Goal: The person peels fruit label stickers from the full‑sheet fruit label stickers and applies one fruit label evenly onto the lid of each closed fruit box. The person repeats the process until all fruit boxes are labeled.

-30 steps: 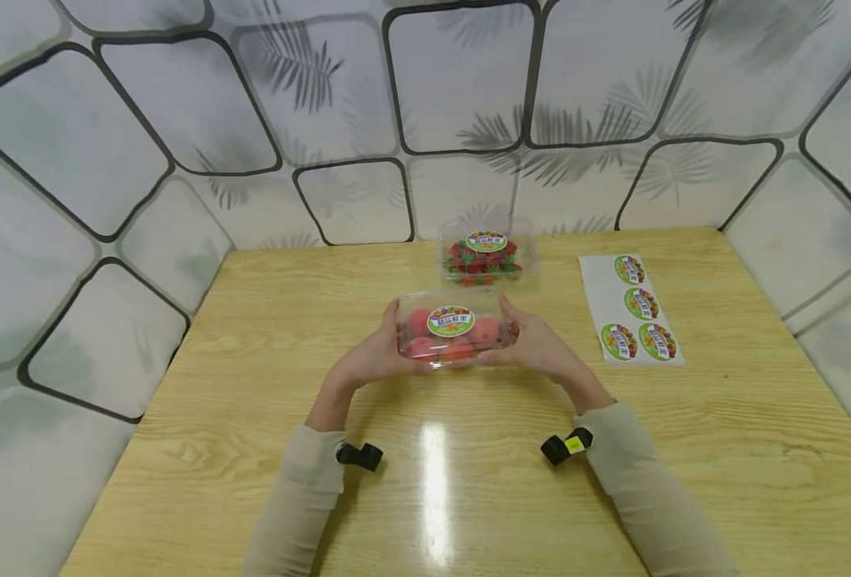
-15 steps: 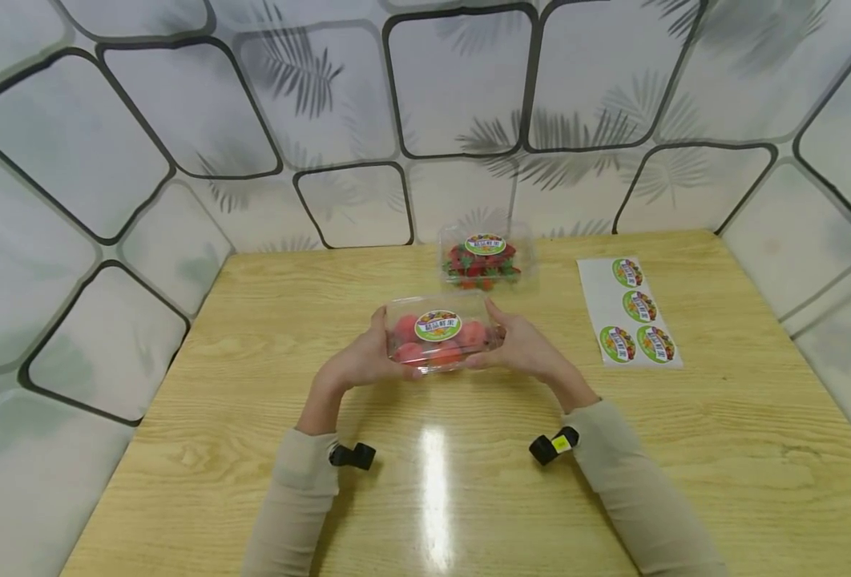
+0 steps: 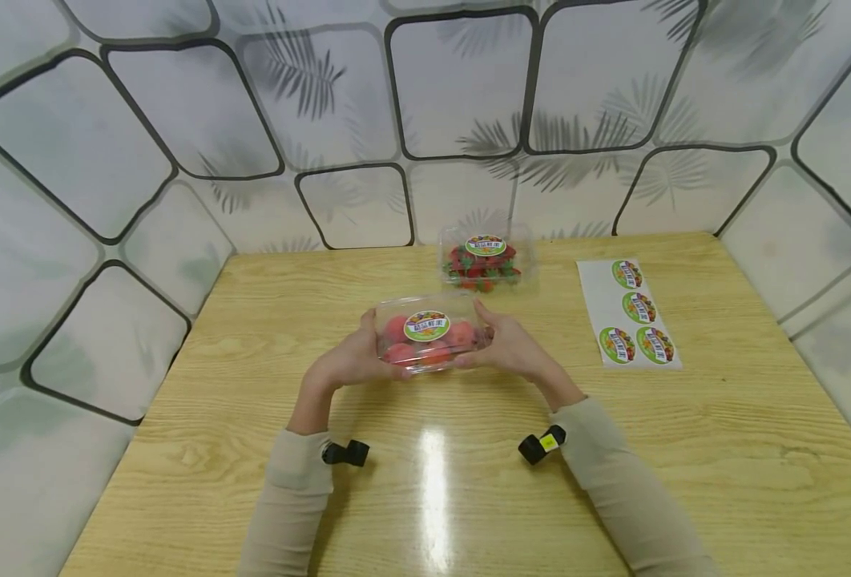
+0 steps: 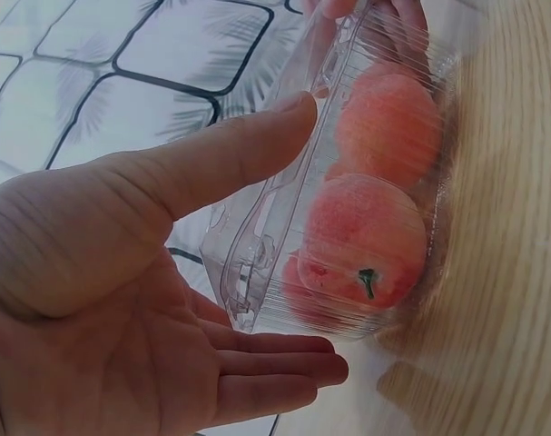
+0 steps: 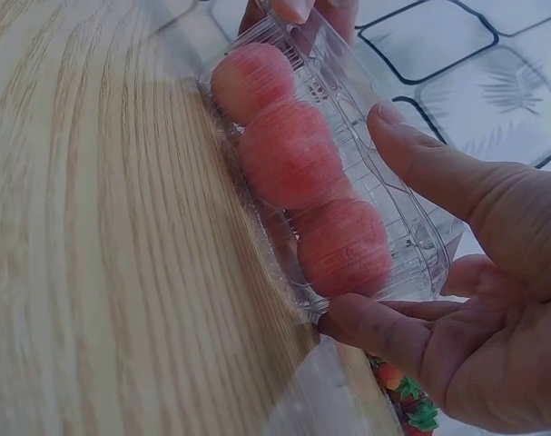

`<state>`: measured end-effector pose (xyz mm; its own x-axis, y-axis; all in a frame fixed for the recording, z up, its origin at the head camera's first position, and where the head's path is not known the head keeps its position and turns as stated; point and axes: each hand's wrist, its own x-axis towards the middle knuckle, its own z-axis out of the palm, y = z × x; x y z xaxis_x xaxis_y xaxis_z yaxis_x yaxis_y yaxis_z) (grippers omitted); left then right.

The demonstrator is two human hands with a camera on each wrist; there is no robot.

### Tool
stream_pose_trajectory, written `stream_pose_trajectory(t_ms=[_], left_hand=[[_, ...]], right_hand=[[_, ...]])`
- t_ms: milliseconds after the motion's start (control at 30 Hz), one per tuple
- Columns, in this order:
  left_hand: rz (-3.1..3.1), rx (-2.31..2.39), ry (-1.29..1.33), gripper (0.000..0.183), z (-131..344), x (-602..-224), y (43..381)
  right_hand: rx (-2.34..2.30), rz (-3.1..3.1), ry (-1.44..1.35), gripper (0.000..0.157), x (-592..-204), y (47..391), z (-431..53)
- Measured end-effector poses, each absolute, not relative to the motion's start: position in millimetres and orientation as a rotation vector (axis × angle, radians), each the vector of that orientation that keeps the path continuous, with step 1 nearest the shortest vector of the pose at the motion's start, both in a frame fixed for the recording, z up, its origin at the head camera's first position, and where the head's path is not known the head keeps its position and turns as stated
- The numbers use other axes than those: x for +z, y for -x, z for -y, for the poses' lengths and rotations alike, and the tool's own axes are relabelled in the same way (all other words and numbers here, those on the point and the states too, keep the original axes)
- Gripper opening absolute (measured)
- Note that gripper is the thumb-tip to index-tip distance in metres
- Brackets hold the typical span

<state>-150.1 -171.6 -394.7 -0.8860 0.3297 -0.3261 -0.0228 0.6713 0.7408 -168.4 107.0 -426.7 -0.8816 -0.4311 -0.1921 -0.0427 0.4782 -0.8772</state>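
Note:
Both hands hold a clear plastic clamshell box [image 3: 433, 344] near the middle of the table. Round pink-red fruits [image 4: 366, 241] lie inside it, one showing a short green stem. A round colourful sticker [image 3: 427, 326] is on the lid. My left hand [image 3: 353, 353] grips the left end, thumb along the near side and fingers at the end and far side. At the opposite end, my right hand [image 3: 512, 349] grips in a mirrored way, its thumb [image 5: 429, 163] near the lid edge. Whether the box touches the table is unclear.
Behind the held box stands a second clear box of strawberries [image 3: 483, 264], also with a round sticker on its lid. To the right lies a white sheet [image 3: 598, 300] bearing several round stickers [image 3: 639, 307]. A patterned wall covering [image 3: 353, 204] borders the wooden table [image 3: 252, 336].
Both hands have carried the fruit box a little to the left, still gripping its ends. The strawberry box and sticker sheet have stayed in place.

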Motion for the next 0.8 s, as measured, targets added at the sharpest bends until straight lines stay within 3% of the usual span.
stream_pose_trajectory(t_ms=[367, 800], left_hand=[[-2.450, 1.140, -0.268, 0.122, 181, -392, 151], [-2.461, 1.101, -0.219, 0.125, 190, -388, 149]], right_hand=[[-1.363, -2.351, 0.393, 0.117, -429, 171, -95], [-1.353, -2.362, 0.409, 0.116, -426, 174, -82]])
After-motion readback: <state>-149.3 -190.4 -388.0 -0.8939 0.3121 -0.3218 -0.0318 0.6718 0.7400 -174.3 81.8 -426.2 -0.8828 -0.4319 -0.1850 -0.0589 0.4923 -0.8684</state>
